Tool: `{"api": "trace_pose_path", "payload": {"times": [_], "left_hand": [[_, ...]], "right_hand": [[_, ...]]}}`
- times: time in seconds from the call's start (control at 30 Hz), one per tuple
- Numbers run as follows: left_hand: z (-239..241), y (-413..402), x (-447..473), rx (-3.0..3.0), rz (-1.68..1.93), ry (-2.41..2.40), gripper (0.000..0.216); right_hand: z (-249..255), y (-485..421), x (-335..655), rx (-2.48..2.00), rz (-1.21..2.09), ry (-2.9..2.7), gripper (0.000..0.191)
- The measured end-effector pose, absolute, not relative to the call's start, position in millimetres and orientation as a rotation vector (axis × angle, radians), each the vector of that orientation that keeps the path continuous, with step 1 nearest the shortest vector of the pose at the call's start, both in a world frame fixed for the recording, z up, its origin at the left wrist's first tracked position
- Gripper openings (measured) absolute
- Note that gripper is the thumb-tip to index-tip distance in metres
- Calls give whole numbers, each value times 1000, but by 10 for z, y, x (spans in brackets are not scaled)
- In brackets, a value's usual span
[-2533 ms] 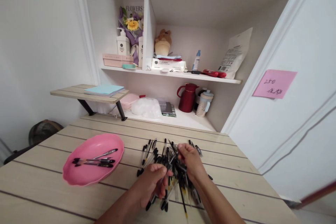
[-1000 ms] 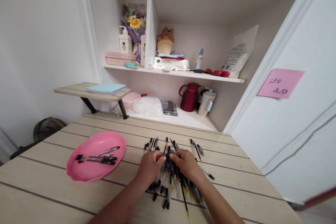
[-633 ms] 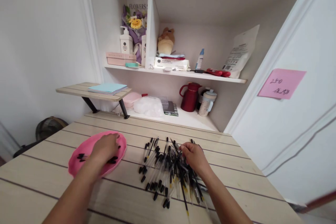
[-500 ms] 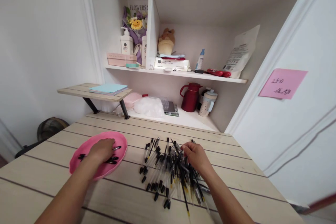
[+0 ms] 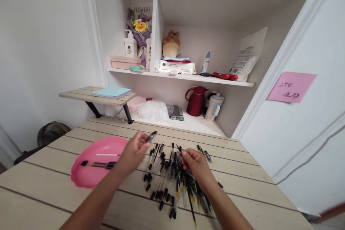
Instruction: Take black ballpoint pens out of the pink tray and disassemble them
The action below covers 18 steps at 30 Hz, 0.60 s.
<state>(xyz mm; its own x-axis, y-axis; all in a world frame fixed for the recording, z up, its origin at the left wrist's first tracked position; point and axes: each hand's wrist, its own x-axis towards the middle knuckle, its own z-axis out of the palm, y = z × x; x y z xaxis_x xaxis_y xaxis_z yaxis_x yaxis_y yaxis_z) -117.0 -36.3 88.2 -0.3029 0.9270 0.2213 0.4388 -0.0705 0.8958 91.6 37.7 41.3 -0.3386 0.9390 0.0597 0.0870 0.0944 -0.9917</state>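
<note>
Several clear pens with black caps lie in a pile (image 5: 172,183) on the pale wooden table (image 5: 242,201). My left hand (image 5: 133,152) is raised just right of a pink tray (image 5: 91,176) and pinches one black-capped pen (image 5: 151,136) that points up and away. The tray holds a few pens (image 5: 98,164). My right hand (image 5: 195,163) rests on the pile's far side, fingers curled among the pens; I cannot make out which one it grips.
A small raised shelf with a blue notebook (image 5: 110,92) stands at the table's back left. Behind the table, wall shelves hold a red jug (image 5: 194,101), a cup, bottles and a plush toy. A pink note (image 5: 291,87) sticks on the right wall.
My left hand went from the pile to the pink tray, then came back right and now holds a pen up above the table. My right hand stayed on the pile.
</note>
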Motion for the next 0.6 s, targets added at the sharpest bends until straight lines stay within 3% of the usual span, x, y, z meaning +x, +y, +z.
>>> {"api": "trace_pose_path", "payload": {"times": [0.1, 0.3, 0.43, 0.6], "left_hand": [[687, -334, -694, 1250, 1284, 1407, 19], [328, -288, -398, 1188, 1249, 1310, 17], [323, -318, -453, 1078, 1173, 1390, 14], [399, -350, -574, 846, 976, 995, 23]], "right_hand": [[446, 224, 806, -888, 1453, -1525, 32], [351, 203, 750, -848, 1464, -1396, 32], [331, 235, 769, -864, 1511, -1380, 34], [363, 189, 754, -705, 1743, -1251, 32]]}}
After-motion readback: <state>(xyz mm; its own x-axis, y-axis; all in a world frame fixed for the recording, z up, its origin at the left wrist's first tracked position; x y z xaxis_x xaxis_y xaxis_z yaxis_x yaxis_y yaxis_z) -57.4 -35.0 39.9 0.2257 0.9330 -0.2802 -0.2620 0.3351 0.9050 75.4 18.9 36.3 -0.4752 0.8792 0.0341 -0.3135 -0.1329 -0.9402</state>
